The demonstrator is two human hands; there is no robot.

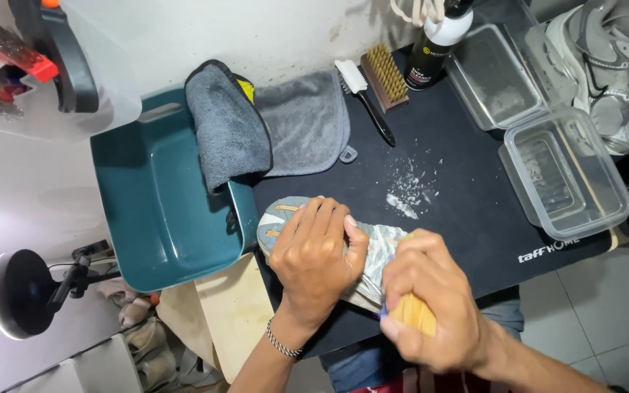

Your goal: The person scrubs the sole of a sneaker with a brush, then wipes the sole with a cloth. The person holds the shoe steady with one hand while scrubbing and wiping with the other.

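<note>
The left hand (314,251) presses open-palmed on a sole-up shoe (373,255) at the bench's (460,196) near edge. The right hand (427,298) grips a wooden brush (413,314) against it.

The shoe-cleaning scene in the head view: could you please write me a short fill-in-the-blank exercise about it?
1. The left hand presses down on the ____ lying sole-up on the black mat.
2. The right hand grips a brush with a ____ handle.
3. A grey towel hangs over the rim of the ____ basin.
4. Two clear plastic ____ stand at the mat's right side.

Missing words: shoe; wooden; teal; containers
</note>
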